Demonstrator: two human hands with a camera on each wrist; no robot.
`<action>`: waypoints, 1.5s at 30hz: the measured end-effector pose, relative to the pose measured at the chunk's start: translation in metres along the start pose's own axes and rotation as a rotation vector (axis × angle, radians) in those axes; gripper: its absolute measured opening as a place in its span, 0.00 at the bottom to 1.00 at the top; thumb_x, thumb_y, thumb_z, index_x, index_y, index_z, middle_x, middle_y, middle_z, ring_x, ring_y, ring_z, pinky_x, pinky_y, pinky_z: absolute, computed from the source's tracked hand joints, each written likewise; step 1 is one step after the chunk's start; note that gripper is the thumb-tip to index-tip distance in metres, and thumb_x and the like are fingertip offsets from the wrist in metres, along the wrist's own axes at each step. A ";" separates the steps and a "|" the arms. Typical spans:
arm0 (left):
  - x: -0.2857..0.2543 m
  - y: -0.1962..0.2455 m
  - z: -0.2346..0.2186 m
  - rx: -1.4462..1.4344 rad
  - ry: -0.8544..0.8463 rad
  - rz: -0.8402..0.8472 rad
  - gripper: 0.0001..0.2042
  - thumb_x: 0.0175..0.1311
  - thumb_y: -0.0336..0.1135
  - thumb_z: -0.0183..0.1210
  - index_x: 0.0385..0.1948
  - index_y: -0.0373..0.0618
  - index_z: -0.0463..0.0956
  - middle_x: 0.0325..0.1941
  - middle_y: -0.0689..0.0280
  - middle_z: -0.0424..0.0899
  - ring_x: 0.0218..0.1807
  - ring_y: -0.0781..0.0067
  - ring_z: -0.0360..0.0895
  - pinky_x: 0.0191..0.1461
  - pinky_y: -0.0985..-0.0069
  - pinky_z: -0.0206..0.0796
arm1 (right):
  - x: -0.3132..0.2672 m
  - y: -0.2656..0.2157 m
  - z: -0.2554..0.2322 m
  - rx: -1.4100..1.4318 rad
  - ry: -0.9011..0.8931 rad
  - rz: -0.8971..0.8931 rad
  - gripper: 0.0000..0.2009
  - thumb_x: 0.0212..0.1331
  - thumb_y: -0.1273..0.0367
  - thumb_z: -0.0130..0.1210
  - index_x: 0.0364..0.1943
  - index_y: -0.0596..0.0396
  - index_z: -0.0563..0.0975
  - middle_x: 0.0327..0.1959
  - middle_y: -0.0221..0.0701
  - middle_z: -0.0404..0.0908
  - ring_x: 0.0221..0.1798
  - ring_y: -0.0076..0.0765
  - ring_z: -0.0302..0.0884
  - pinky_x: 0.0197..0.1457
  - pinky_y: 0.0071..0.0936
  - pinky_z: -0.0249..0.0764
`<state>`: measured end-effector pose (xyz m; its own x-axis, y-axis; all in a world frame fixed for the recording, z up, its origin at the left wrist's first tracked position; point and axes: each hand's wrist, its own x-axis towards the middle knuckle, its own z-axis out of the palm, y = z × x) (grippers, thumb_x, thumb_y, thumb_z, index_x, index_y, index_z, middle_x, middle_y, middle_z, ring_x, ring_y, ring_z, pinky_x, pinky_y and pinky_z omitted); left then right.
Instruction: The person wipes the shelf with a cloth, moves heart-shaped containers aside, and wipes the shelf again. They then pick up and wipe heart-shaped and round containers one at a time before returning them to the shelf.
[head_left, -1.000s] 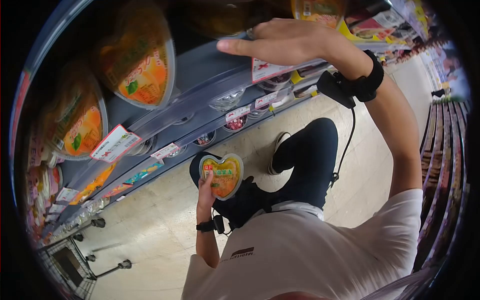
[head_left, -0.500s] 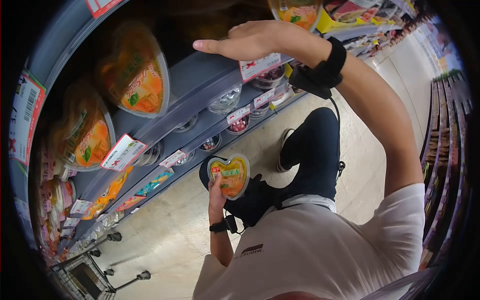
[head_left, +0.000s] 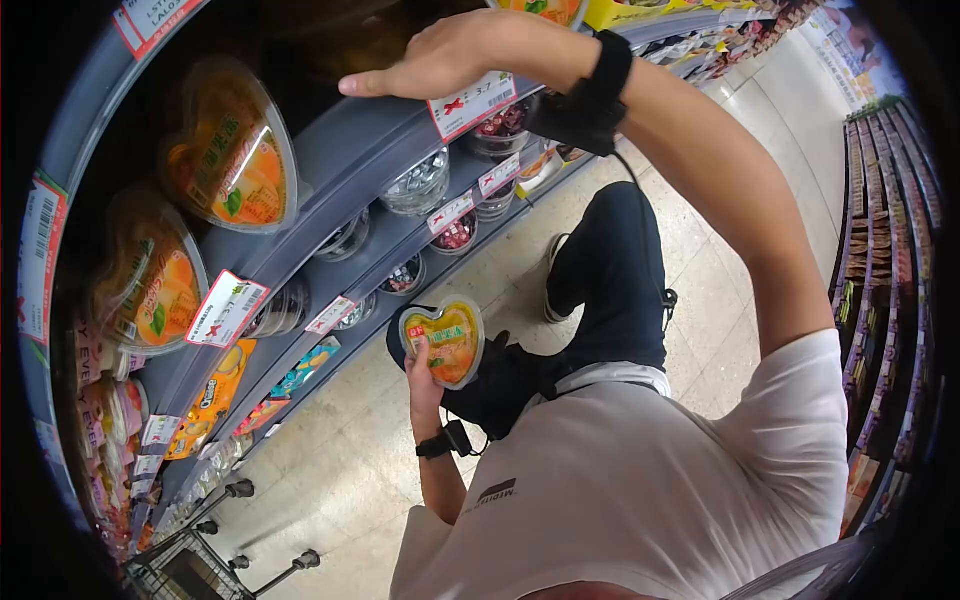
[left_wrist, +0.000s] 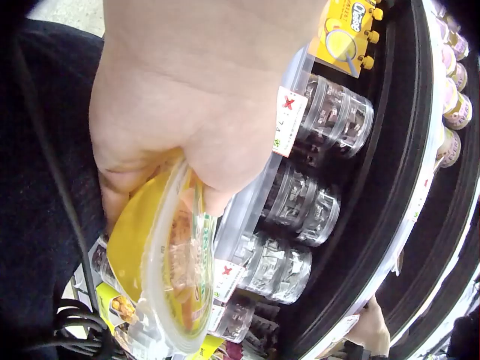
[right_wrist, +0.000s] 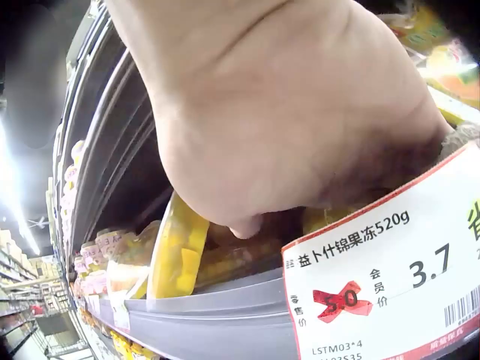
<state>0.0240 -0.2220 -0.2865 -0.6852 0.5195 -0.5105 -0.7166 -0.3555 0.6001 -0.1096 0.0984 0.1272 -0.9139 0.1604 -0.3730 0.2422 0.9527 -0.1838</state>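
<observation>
A heart-shaped jelly cup point(head_left: 455, 345) with an orange-fruit label is gripped in the left hand point(head_left: 423, 385) above the thigh, thumb on its front. In the left wrist view, the fingers of that hand point(left_wrist: 187, 112) pinch the cup point(left_wrist: 176, 262) by its edge. My right hand point(head_left: 440, 65) reaches over the upper shelf edge, thumb stretched out and apart. The other fingers are mostly hidden in the dark shelf. From the right wrist, the hand point(right_wrist: 285, 112) is above a yellow cup point(right_wrist: 178, 251), with the thumb tip showing; nothing held is visible.
Two more heart-shaped cups point(head_left: 235, 150) stand on the upper shelf at left. Price tags point(head_left: 228, 308) line the shelf edge point(head_left: 330, 175). Lower shelves carry round clear tubs point(head_left: 415, 185). A wire cart point(head_left: 185, 570) stands at the lower left; another shelf point(head_left: 880, 260) is at right.
In the head view the right hand has shifted left along the shelf. The left hand keeps its hold on the cup. More shelf tags have come into view.
</observation>
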 end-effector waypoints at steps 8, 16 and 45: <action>0.003 -0.002 0.001 0.002 0.023 -0.025 0.15 0.79 0.39 0.55 0.58 0.40 0.75 0.56 0.59 0.84 0.54 0.64 0.85 0.58 0.65 0.79 | 0.051 0.015 0.015 0.111 0.056 -0.082 0.46 0.67 0.28 0.28 0.74 0.47 0.69 0.79 0.47 0.60 0.83 0.53 0.51 0.82 0.50 0.50; 0.000 -0.004 -0.004 0.004 0.031 0.000 0.16 0.78 0.39 0.55 0.59 0.39 0.74 0.56 0.58 0.84 0.54 0.63 0.85 0.58 0.64 0.79 | 0.021 0.015 0.001 0.047 0.127 0.023 0.40 0.72 0.36 0.29 0.69 0.53 0.73 0.75 0.44 0.67 0.79 0.53 0.58 0.81 0.43 0.54; -0.004 -0.005 -0.003 0.047 0.039 0.081 0.14 0.78 0.37 0.56 0.56 0.37 0.77 0.51 0.59 0.86 0.50 0.65 0.87 0.54 0.67 0.81 | -0.014 -0.009 0.035 0.282 0.378 -0.528 0.09 0.58 0.73 0.61 0.38 0.66 0.81 0.44 0.52 0.84 0.48 0.57 0.82 0.51 0.44 0.77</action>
<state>0.0304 -0.2248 -0.2893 -0.7458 0.4597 -0.4821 -0.6524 -0.3579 0.6681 -0.0875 0.0789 0.1023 -0.9707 -0.1768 0.1625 -0.2355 0.8328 -0.5009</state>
